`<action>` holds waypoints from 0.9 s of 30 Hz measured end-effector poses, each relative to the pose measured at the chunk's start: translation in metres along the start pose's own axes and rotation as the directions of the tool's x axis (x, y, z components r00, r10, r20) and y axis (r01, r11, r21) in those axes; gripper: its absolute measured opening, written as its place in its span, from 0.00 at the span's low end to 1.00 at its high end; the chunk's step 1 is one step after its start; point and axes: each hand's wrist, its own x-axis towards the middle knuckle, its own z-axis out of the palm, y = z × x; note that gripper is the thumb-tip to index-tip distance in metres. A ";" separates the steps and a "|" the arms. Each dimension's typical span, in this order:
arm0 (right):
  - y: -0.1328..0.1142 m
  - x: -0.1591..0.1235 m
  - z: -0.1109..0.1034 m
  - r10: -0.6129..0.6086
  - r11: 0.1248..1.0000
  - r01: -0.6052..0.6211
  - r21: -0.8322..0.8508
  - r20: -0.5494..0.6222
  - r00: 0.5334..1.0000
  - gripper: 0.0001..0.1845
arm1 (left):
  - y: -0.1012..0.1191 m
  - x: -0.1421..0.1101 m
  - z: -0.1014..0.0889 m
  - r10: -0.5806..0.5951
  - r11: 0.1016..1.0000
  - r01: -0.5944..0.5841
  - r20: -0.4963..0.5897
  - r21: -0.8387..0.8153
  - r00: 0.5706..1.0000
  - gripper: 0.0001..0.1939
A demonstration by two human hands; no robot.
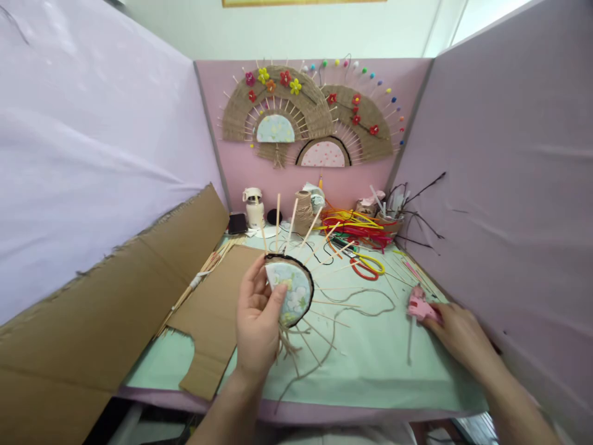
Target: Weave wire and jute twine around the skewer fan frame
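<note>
Pink back wall (278,176) — lilac side panel (500,167) (slightly creased).

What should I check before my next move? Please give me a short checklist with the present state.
1. Left hand holds the half-round, blue floral piece with black edge: ok.
2. Thin, pale wooden sticks fan out from the piece: ok.
3. Right hand is at the pink plastic glue gun: ok.
4. Glue gun is hot: cannot tell.
5. Thin grey string lies apart from the sticks: not ok, their paths cross.
</note>
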 end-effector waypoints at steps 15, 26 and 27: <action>-0.245 -0.007 -0.091 -0.190 0.743 0.537 0.399 -0.644 0.741 0.07 | -0.056 0.008 0.024 0.420 0.845 -0.457 0.186 0.277 0.888 0.22; -0.279 0.000 -0.060 -0.008 0.735 0.511 0.445 -0.748 0.663 0.04 | -0.068 0.010 0.015 0.541 0.707 -0.574 0.207 0.413 0.815 0.27; -0.280 -0.001 -0.059 -0.004 0.734 0.512 0.447 -0.751 0.661 0.04 | -0.067 0.010 0.016 0.541 0.703 -0.568 0.198 0.428 0.818 0.27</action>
